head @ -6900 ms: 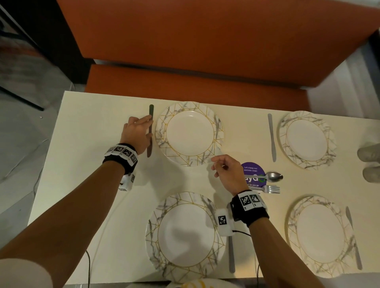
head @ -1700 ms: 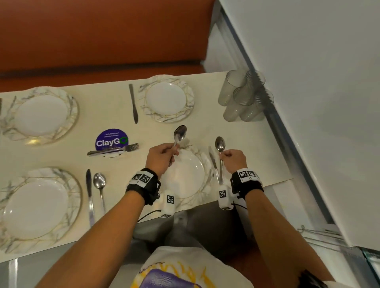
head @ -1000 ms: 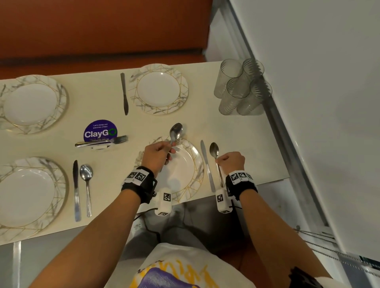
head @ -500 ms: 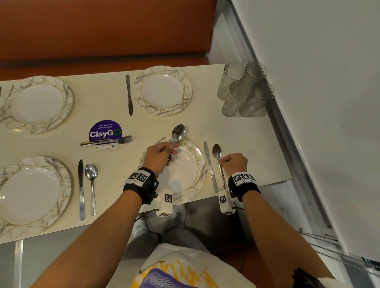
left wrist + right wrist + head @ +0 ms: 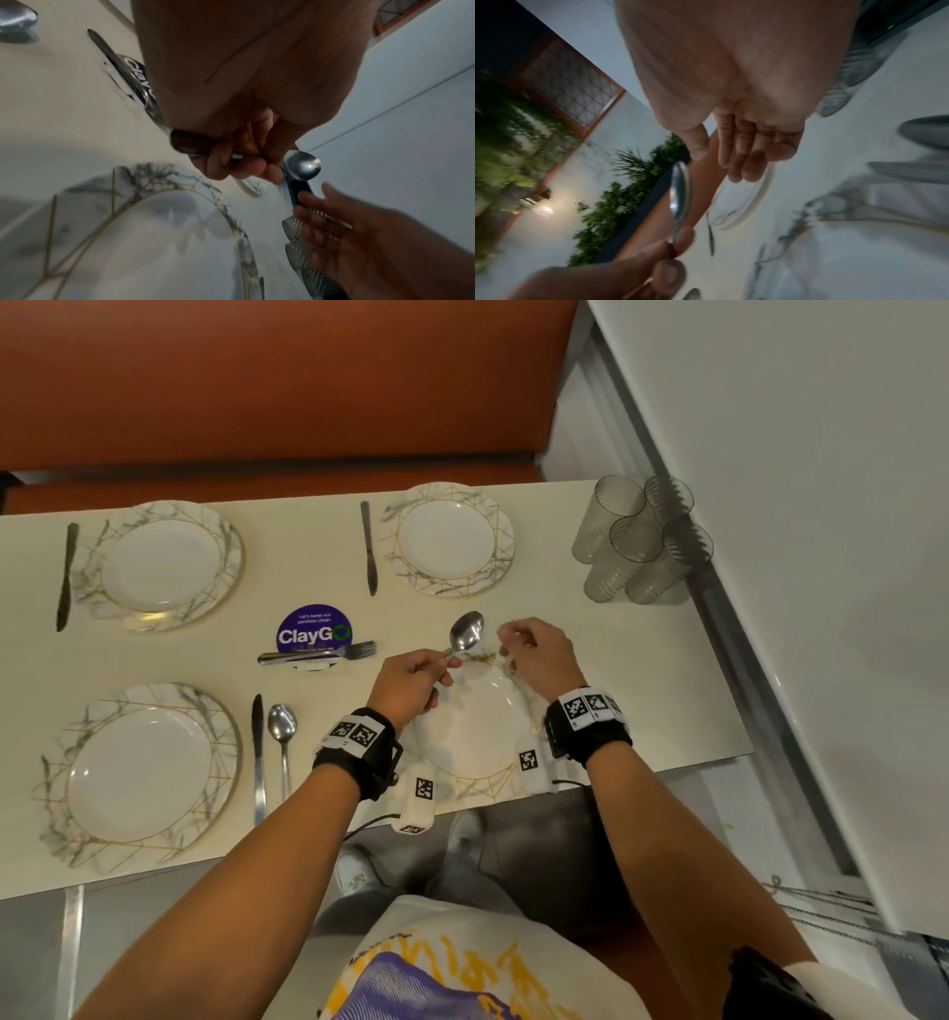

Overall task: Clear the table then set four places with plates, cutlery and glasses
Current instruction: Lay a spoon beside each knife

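Observation:
My left hand [image 5: 441, 667] pinches the handle of a metal spoon [image 5: 466, 631], bowl up, over the far rim of the near right marbled plate [image 5: 477, 737]. In the left wrist view the handle runs through the curled fingers [image 5: 244, 164] and the spoon bowl [image 5: 303, 168] sticks out. My right hand [image 5: 518, 644] hovers empty just right of that bowl, fingers relaxed and nearly straight in the right wrist view [image 5: 734, 162]. The spoon [image 5: 680, 194] stands edge-on there. Three other plates lie at far right [image 5: 448, 539], far left [image 5: 162, 564] and near left [image 5: 138, 773].
Knives lie left of both far plates [image 5: 368, 546] [image 5: 65, 575]. A knife [image 5: 258, 752] and spoon [image 5: 282, 737] lie right of the near left plate. Forks [image 5: 318, 652] rest on a purple ClayGo sticker. Several glasses [image 5: 637, 541] cluster at the far right corner by the wall.
My right hand let go of the spoon it laid beside the near right plate and moved up and left toward the spoon in my left hand. The left hand kept its spoon.

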{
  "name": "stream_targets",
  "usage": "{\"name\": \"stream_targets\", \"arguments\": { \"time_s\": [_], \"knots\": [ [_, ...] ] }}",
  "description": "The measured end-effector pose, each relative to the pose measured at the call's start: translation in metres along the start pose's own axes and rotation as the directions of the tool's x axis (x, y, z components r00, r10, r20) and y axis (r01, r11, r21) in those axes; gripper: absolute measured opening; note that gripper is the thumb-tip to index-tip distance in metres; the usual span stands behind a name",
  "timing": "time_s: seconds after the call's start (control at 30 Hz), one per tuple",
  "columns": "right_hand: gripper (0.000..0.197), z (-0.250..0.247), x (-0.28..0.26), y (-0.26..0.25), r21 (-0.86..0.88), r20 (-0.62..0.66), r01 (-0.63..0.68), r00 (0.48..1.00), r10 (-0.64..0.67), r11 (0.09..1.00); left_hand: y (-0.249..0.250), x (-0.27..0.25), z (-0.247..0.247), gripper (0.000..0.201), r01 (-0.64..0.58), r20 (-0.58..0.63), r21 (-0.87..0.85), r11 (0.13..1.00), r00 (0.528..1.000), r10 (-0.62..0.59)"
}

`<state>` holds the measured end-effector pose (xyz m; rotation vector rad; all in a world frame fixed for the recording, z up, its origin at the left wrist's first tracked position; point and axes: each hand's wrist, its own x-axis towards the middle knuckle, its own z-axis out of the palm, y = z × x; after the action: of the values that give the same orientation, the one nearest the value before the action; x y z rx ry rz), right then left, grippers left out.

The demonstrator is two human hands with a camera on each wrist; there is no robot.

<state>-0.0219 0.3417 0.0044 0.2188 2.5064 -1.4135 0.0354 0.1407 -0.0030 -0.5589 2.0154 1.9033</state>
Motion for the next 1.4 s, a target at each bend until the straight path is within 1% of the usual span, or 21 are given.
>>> {"name": "stream_targets", "arguments": {
  "time_s": [0.1, 0.2, 0.27, 0.37, 0.43, 0.53, 0.6, 0.67, 0.73, 0.8, 0.9, 1.0, 1.1, 1.17, 1.23, 1.3, 1.4],
  "knots": [
    [0.027, 0.027, -0.006, -0.047, 0.055, 0.098, 0.079, 0.992, -0.084, 0.995, 0.005, -0.01, -0.025, 0.023, -0.009, 0.028, 0.022, 1.0, 1.0, 0.008],
    [0.013, 0.051, -0.011, -0.081, -0.048, 0.168, 0.199, 0.967, -0.189, 0.979, 0.014, -0.019, -0.053, 0.021, -0.012, 0.038, 0.069, 0.998, 0.999, 0.009],
    [0.009, 0.066, -0.017, -0.098, -0.088, 0.21, 0.224, 0.957, -0.202, 0.971, 0.018, -0.026, -0.076, 0.02, -0.016, 0.06, 0.133, 0.991, 0.998, 0.008],
    [0.01, 0.081, -0.025, -0.115, -0.074, 0.227, 0.248, 0.947, -0.225, 0.966, 0.018, -0.036, -0.111, 0.019, -0.049, 0.085, 0.146, 0.988, 0.996, 0.037],
    [0.01, 0.087, -0.028, -0.123, -0.058, 0.196, 0.262, 0.949, -0.246, 0.963, 0.019, -0.04, -0.133, 0.016, -0.065, 0.065, 0.119, 0.991, 0.996, 0.058],
    [0.01, 0.098, -0.029, -0.134, 0.018, 0.121, 0.261, 0.958, -0.261, 0.965, 0.023, -0.045, -0.169, 0.017, -0.073, -0.04, 0.024, 0.997, 0.996, 0.074],
    [0.011, 0.107, -0.032, -0.139, 0.084, 0.094, 0.246, 0.963, -0.253, 0.966, 0.027, -0.044, -0.188, 0.025, -0.089, -0.101, -0.095, 0.991, 0.992, 0.08],
    [0.011, 0.118, -0.035, -0.141, 0.112, 0.095, 0.229, 0.966, -0.239, 0.967, 0.032, -0.041, -0.201, 0.034, -0.107, -0.147, -0.22, 0.97, 0.986, 0.075],
    [0.011, 0.13, -0.038, -0.142, 0.102, 0.127, 0.217, 0.965, -0.229, 0.971, 0.036, -0.036, -0.211, 0.037, -0.127, -0.185, -0.331, 0.935, 0.98, 0.068],
    [0.014, 0.141, -0.04, -0.141, 0.09, 0.184, 0.207, 0.958, -0.221, 0.974, 0.04, -0.029, -0.215, 0.033, -0.153, -0.219, -0.395, 0.906, 0.973, 0.069],
    [0.012, 0.155, -0.038, -0.139, 0.033, 0.227, 0.24, 0.944, -0.241, 0.97, 0.041, -0.016, -0.209, 0.019, -0.176, -0.264, -0.419, 0.891, 0.962, 0.066],
    [0.011, 0.165, -0.026, -0.137, -0.022, 0.203, 0.257, 0.947, -0.248, 0.966, 0.039, 0.001, -0.196, 0.022, -0.171, -0.302, -0.414, 0.894, 0.952, 0.042],
    [0.009, 0.168, -0.008, -0.136, -0.044, 0.2, 0.226, 0.956, -0.213, 0.973, 0.041, 0.023, -0.183, 0.027, -0.162, -0.323, -0.407, 0.899, 0.946, 0.025],
    [0.008, 0.169, 0.004, -0.134, -0.04, 0.186, 0.198, 0.964, -0.188, 0.979, 0.04, 0.035, -0.174, 0.028, -0.149, -0.305, -0.395, 0.907, 0.952, 0.024],
    [0.007, 0.17, 0.023, -0.132, -0.054, 0.157, 0.189, 0.971, -0.179, 0.98, 0.041, 0.047, -0.164, 0.023, -0.124, -0.262, -0.367, 0.922, 0.965, 0.026],
    [0.007, 0.168, 0.04, -0.129, -0.056, 0.15, 0.152, 0.978, -0.143, 0.987, 0.041, 0.059, -0.153, 0.02, -0.099, -0.227, -0.338, 0.936, 0.974, 0.022],
    [0.007, 0.162, 0.067, -0.123, -0.033, 0.147, 0.11, 0.984, -0.104, 0.993, 0.047, 0.085, -0.143, 0.021, -0.068, -0.232, -0.348, 0.935, 0.973, -0.015]
  ]
}}
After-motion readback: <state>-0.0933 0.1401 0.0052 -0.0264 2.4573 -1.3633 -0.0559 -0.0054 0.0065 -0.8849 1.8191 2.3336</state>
